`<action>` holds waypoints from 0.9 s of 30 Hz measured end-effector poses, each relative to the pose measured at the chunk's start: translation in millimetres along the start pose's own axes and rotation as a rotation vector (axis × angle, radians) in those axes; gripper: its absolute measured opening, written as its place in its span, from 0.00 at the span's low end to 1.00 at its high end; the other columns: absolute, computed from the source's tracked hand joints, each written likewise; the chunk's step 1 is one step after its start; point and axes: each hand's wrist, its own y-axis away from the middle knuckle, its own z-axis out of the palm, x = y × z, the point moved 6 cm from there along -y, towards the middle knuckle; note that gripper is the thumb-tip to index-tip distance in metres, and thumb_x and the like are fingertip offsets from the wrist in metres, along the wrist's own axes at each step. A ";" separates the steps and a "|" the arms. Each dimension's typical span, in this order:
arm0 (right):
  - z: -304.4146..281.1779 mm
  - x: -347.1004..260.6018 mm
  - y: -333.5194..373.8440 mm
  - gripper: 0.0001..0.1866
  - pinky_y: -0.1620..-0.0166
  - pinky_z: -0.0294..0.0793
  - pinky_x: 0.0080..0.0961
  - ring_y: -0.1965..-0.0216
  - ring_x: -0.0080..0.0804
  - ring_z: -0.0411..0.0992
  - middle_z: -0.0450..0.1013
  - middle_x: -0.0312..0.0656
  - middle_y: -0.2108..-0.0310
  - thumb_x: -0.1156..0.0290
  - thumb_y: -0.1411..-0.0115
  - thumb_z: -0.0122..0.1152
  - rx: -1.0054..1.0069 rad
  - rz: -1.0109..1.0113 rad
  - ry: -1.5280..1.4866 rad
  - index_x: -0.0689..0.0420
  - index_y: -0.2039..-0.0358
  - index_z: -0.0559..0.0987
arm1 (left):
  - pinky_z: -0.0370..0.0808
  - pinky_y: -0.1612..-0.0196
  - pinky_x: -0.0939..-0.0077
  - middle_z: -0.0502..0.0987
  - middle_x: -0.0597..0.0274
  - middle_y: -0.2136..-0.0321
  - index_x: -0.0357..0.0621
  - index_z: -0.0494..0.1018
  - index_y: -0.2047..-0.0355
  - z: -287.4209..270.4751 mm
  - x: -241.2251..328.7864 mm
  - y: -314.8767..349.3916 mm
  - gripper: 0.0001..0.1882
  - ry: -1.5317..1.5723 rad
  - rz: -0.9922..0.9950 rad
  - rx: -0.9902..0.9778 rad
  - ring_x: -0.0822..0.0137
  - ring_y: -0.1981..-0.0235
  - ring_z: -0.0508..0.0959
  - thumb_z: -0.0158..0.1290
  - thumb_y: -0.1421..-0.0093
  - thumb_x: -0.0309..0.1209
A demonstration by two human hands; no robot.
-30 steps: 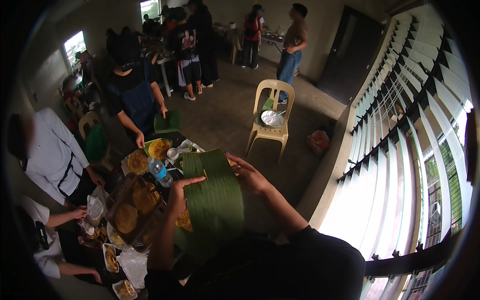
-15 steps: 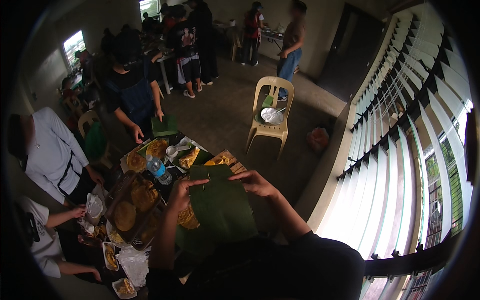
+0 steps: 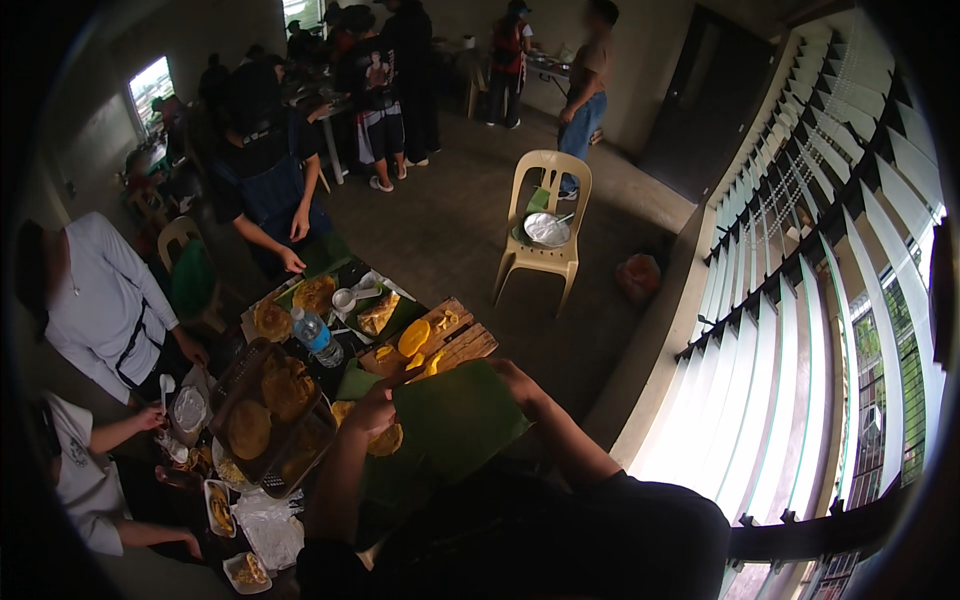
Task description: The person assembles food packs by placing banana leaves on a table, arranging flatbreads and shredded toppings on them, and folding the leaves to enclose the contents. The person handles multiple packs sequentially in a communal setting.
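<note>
While standing over a crowded food table (image 3: 470,345), a person is holding a large, flat, dark green banana leaf (image 3: 450,430) just above its near end. Their left hand (image 3: 372,408) is pinching the leaf's left edge and their right hand (image 3: 512,380) is gripping its far right corner. Such a leaf is likely light, floppy and easily torn, best held by opposite edges. Beyond it, a clear plastic water bottle with a blue label (image 3: 318,337) is standing among trays of yellow food.

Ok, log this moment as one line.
left hand: grips banana leaf near edge | right hand: grips far edge | leaf: spread above table of food
</note>
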 end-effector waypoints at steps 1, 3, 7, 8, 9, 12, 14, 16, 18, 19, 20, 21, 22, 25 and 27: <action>-1.6 4.3 0.5 0.19 0.51 0.72 0.26 0.54 0.33 0.72 0.73 0.46 0.54 0.69 0.39 0.54 -0.002 0.030 -0.052 0.66 0.50 0.72 | 0.74 0.59 0.78 0.75 0.59 0.57 0.35 0.67 0.46 -1.4 -3.2 -0.8 0.21 0.017 -0.039 0.015 0.72 0.61 0.76 0.51 0.39 0.27; 0.7 0.7 0.6 0.20 0.51 0.72 0.27 0.54 0.32 0.72 0.72 0.45 0.53 0.68 0.39 0.54 -0.068 0.030 -0.067 0.64 0.49 0.72 | 0.74 0.58 0.77 0.75 0.58 0.56 0.34 0.66 0.46 -1.6 -4.8 1.1 0.20 0.002 -0.133 0.061 0.70 0.60 0.77 0.49 0.38 0.26; -1.1 7.5 4.7 0.21 0.49 0.70 0.26 0.54 0.31 0.72 0.73 0.46 0.54 0.68 0.40 0.53 -0.103 0.221 -0.156 0.63 0.46 0.70 | 0.73 0.51 0.70 0.73 0.53 0.52 0.32 0.66 0.46 -0.4 -7.8 0.4 0.22 -0.028 -0.145 -0.009 0.64 0.55 0.76 0.51 0.39 0.30; -3.5 9.3 5.7 0.21 0.50 0.70 0.26 0.54 0.30 0.72 0.73 0.45 0.54 0.68 0.40 0.53 -0.092 0.237 -0.138 0.63 0.47 0.71 | 0.73 0.51 0.70 0.74 0.53 0.53 0.32 0.66 0.47 2.3 -7.8 -0.4 0.21 -0.015 -0.160 -0.012 0.65 0.55 0.76 0.50 0.39 0.30; -6.3 11.9 6.7 0.21 0.51 0.71 0.25 0.54 0.30 0.72 0.74 0.45 0.55 0.67 0.40 0.53 -0.082 0.253 -0.119 0.63 0.47 0.71 | 0.73 0.51 0.71 0.74 0.54 0.53 0.31 0.67 0.48 5.0 -8.1 -0.9 0.20 -0.001 -0.176 -0.015 0.65 0.55 0.76 0.50 0.39 0.29; -7.9 8.7 12.9 0.22 0.53 0.72 0.26 0.57 0.28 0.72 0.74 0.44 0.58 0.65 0.40 0.55 -0.044 0.333 -0.050 0.64 0.49 0.71 | 0.74 0.52 0.71 0.74 0.54 0.54 0.32 0.67 0.48 8.2 -10.3 0.0 0.19 0.008 -0.230 0.020 0.65 0.56 0.77 0.49 0.39 0.27; -9.4 7.7 17.8 0.22 0.56 0.74 0.25 0.59 0.27 0.73 0.75 0.42 0.59 0.62 0.39 0.55 -0.029 0.395 -0.013 0.63 0.49 0.72 | 0.75 0.54 0.71 0.75 0.54 0.55 0.32 0.68 0.49 1.1 -16.6 -0.2 0.19 0.032 -0.233 -0.009 0.65 0.57 0.77 0.49 0.40 0.27; -12.0 10.0 22.3 0.21 0.60 0.78 0.24 0.61 0.28 0.75 0.74 0.40 0.58 0.59 0.38 0.55 -0.026 0.453 0.012 0.60 0.50 0.72 | 0.75 0.55 0.72 0.75 0.55 0.55 0.32 0.69 0.50 -4.6 -23.5 1.0 0.18 0.046 -0.239 -0.029 0.66 0.58 0.77 0.49 0.40 0.27; -12.8 18.4 21.7 0.22 0.61 0.79 0.23 0.62 0.30 0.76 0.74 0.41 0.58 0.58 0.38 0.54 -0.027 0.390 -0.093 0.61 0.50 0.72 | 0.76 0.56 0.73 0.75 0.55 0.56 0.32 0.70 0.52 -6.1 -26.3 1.4 0.16 0.046 -0.244 -0.041 0.67 0.59 0.77 0.50 0.39 0.27; -12.3 21.8 21.9 0.22 0.62 0.79 0.22 0.62 0.31 0.76 0.74 0.42 0.58 0.57 0.38 0.53 -0.028 0.358 -0.145 0.61 0.50 0.72 | 0.76 0.57 0.73 0.75 0.54 0.55 0.33 0.69 0.51 -9.5 -34.7 0.6 0.17 0.090 -0.307 -0.075 0.66 0.59 0.77 0.50 0.39 0.28; -11.7 24.8 23.0 0.23 0.63 0.79 0.22 0.63 0.32 0.77 0.75 0.43 0.58 0.57 0.37 0.53 -0.011 0.381 -0.175 0.62 0.50 0.72 | 0.76 0.57 0.73 0.74 0.53 0.54 0.33 0.69 0.50 -11.6 -41.0 -1.1 0.18 0.134 -0.369 -0.107 0.65 0.58 0.77 0.50 0.39 0.29; -11.0 27.2 23.8 0.23 0.64 0.79 0.21 0.64 0.32 0.77 0.75 0.44 0.58 0.57 0.37 0.52 0.006 0.404 -0.206 0.63 0.51 0.72 | 0.76 0.57 0.73 0.74 0.52 0.52 0.33 0.68 0.50 -13.1 -46.7 -1.4 0.19 0.179 -0.430 -0.138 0.63 0.58 0.78 0.50 0.39 0.31; -10.7 28.7 24.1 0.23 0.65 0.80 0.21 0.64 0.33 0.77 0.75 0.45 0.58 0.57 0.37 0.52 0.023 0.426 -0.236 0.63 0.51 0.72 | 0.76 0.58 0.72 0.72 0.49 0.51 0.37 0.63 0.46 -14.6 -49.1 -2.1 0.24 0.144 -0.437 -0.190 0.61 0.58 0.78 0.47 0.38 0.38; -9.8 23.5 23.0 0.22 0.63 0.78 0.21 0.64 0.31 0.76 0.74 0.45 0.57 0.58 0.37 0.53 -0.029 0.414 -0.146 0.64 0.52 0.73 | 0.77 0.59 0.70 0.69 0.41 0.48 0.45 0.51 0.37 -3.3 -45.9 -6.5 0.36 0.063 -0.473 -0.277 0.54 0.58 0.78 0.38 0.37 0.55; -6.3 15.6 24.5 0.23 0.62 0.78 0.21 0.64 0.31 0.76 0.74 0.44 0.57 0.57 0.37 0.53 0.049 0.508 -0.174 0.64 0.51 0.73 | 0.78 0.60 0.71 0.68 0.40 0.47 0.50 0.46 0.36 -0.5 -45.6 -5.5 0.40 0.040 -0.508 -0.220 0.54 0.59 0.79 0.33 0.39 0.63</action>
